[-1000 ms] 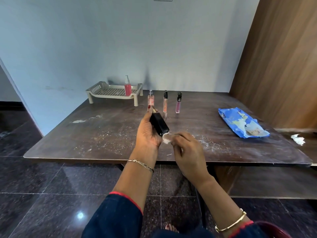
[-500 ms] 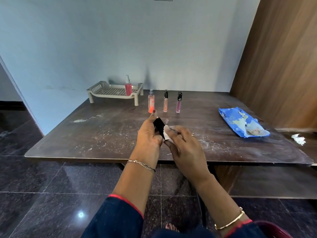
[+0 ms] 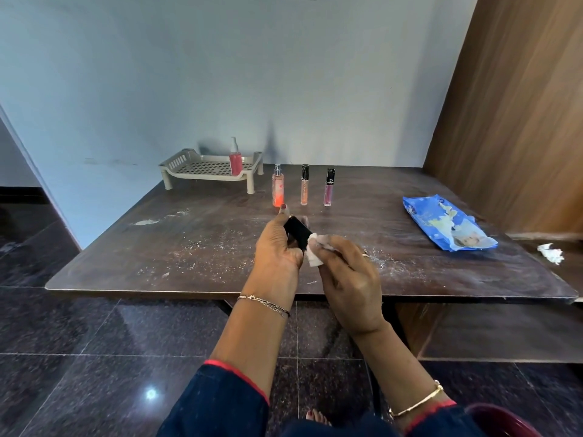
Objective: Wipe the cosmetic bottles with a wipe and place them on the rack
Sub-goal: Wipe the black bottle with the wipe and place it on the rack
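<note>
My left hand (image 3: 277,244) grips a small black cosmetic bottle (image 3: 296,233) above the table's near middle. My right hand (image 3: 345,279) pinches a white wipe (image 3: 315,253) and presses it against the bottle's lower end. Three bottles stand in a row farther back: an orange-pink spray bottle (image 3: 278,190), a peach gloss tube (image 3: 304,185) and a purple gloss tube (image 3: 329,187). A beige perforated rack (image 3: 202,168) sits at the back left with a red bottle (image 3: 235,157) standing on it.
The dark brown table (image 3: 157,247) carries white dust and smears. A blue wipe pack (image 3: 448,227) lies at the right, with a crumpled white wipe (image 3: 551,253) beyond it on a lower ledge. A wooden panel (image 3: 520,121) rises at the right; glossy black floor lies below.
My left hand has turned the black bottle and drawn it in, so less of it shows. My right hand has moved the wipe up along the bottle's side.
</note>
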A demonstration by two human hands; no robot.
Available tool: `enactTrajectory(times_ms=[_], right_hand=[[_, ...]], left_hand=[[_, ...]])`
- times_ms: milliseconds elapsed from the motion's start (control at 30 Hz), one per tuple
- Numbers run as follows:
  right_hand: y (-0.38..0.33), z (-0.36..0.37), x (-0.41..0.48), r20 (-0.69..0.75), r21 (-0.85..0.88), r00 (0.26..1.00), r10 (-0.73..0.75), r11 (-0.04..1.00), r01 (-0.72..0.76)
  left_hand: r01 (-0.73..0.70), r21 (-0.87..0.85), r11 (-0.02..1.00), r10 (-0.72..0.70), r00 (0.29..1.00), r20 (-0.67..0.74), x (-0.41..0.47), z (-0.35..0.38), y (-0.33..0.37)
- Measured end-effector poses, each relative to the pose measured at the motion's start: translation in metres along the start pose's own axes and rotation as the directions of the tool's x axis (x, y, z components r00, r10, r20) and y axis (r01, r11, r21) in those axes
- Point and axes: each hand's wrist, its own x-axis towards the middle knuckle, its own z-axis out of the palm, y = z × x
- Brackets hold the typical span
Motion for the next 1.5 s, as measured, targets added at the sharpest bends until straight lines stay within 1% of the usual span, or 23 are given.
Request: enactTrajectory(times_ms=[100, 200, 333, 400, 467, 500, 567, 633, 700, 767, 833, 900, 1033, 1100, 1133, 1167, 1233, 1267, 1300, 1333, 1400, 1433, 1500], right_hand=[[-0.006, 0.004, -0.001, -0.043, 0.186, 0.97, 0.24, 0.956, -0.228], [-0.017, 0.006, 0.001, -0.004, 0.344, 0.874, 0.485, 0.822, -0.455], [-0.025, 0.005, 0.005, 0.051, 0.419, 0.781, 0.622, 0.697, -0.582], [-0.025, 0.004, 0.007, 0.101, 0.401, 0.766, 0.635, 0.678, -0.616], [-0.025, 0.004, 0.007, 0.15, 0.364, 0.798, 0.583, 0.718, -0.593], [-0.025, 0.003, 0.006, 0.152, 0.325, 0.834, 0.531, 0.77, -0.549], [-0.021, 0.003, 0.004, 0.11, 0.184, 0.926, 0.361, 0.908, -0.376], [-0.015, 0.003, 0.001, 0.062, 0.068, 0.985, 0.159, 0.984, -0.163], [-0.01, 0.001, 0.001, 0.05, -0.013, 0.999, -0.013, 1.0, 0.013], [-0.005, 0.0, 0.001, 0.083, -0.068, 0.987, -0.139, 0.987, 0.145], [0.0, 0.0, 0.001, 0.105, -0.088, 0.974, -0.201, 0.974, 0.21], [0.005, 0.0, -0.001, 0.084, -0.071, 0.975, -0.206, 0.975, 0.212], [0.003, -0.002, -0.006, -0.012, 0.038, 0.999, -0.053, 0.998, 0.053], [0.003, -0.002, -0.009, -0.037, 0.104, 0.997, 0.068, 0.993, -0.064], [0.002, -0.002, -0.01, -0.045, 0.155, 0.986, 0.158, 0.977, -0.149], [0.001, -0.002, -0.01, -0.047, 0.227, 0.959, 0.279, 0.938, -0.261], [-0.002, -0.004, -0.006, -0.02, 0.384, 0.838, 0.546, 0.778, -0.497], [-0.003, -0.004, -0.002, 0.0, 0.443, 0.772, 0.636, 0.692, -0.57], [-0.004, -0.005, 0.002, 0.01, 0.48, 0.731, 0.683, 0.638, -0.602], [-0.004, -0.005, 0.007, 0.015, 0.499, 0.715, 0.699, 0.614, -0.611], [-0.006, -0.004, 0.019, 0.039, 0.511, 0.728, 0.684, 0.613, -0.603], [-0.007, -0.004, 0.025, 0.057, 0.493, 0.749, 0.661, 0.633, -0.597], [-0.008, -0.001, 0.034, 0.094, 0.392, 0.808, 0.582, 0.724, -0.567]], left_hand=[[-0.002, -0.028, 1.0, 0.002, 1.0, 0.009, -0.004, 0.003, -0.001], [-0.014, -0.034, 0.999, 0.015, 1.0, 0.009, -0.007, 0.005, -0.001], [-0.034, -0.047, 0.998, 0.035, 0.999, 0.028, -0.01, 0.005, 0.0], [-0.037, -0.057, 0.998, 0.04, 0.998, 0.042, -0.01, 0.004, 0.001], [-0.028, -0.056, 0.998, 0.031, 0.998, 0.054, -0.009, 0.002, 0.001], [-0.026, -0.056, 0.998, 0.029, 0.998, 0.057, -0.007, 0.001, 0.0], [-0.036, -0.063, 0.997, 0.039, 0.998, 0.051, -0.002, -0.001, -0.002], [-0.034, -0.066, 0.997, 0.037, 0.999, 0.04, 0.002, -0.002, -0.005], [-0.005, -0.063, 0.998, 0.008, 0.999, 0.045, 0.003, -0.004, -0.007], [0.028, -0.076, 0.997, -0.024, 0.998, 0.051, 0.004, -0.005, -0.008], [0.043, -0.07, 0.997, -0.038, 0.997, 0.074, 0.004, -0.007, -0.009], [0.05, -0.045, 0.998, -0.045, 0.992, 0.122, 0.002, -0.009, -0.01], [0.042, -0.051, 0.998, -0.032, 0.983, 0.18, -0.003, -0.011, -0.012], [0.022, -0.117, 0.993, 0.0, 0.983, 0.184, -0.003, -0.012, -0.012], [0.008, -0.141, 0.99, 0.02, 0.981, 0.192, -0.002, -0.013, -0.012], [-0.007, -0.145, 0.989, 0.037, 0.978, 0.205, -0.001, -0.015, -0.011], [-0.032, -0.12, 0.992, 0.058, 0.973, 0.224, 0.001, -0.018, -0.01], [-0.036, -0.103, 0.994, 0.06, 0.97, 0.235, 0.002, -0.02, -0.009], [-0.034, -0.088, 0.996, 0.055, 0.967, 0.247, 0.002, -0.021, -0.008], [-0.029, -0.081, 0.996, 0.049, 0.965, 0.257, 0.003, -0.022, -0.008], [-0.014, -0.072, 0.997, 0.033, 0.96, 0.277, 0.003, -0.022, -0.01], [-0.01, -0.06, 0.998, 0.026, 0.958, 0.287, 0.003, -0.023, -0.011], [-0.014, -0.03, 0.999, 0.022, 0.949, 0.313, 0.003, -0.023, -0.013]])
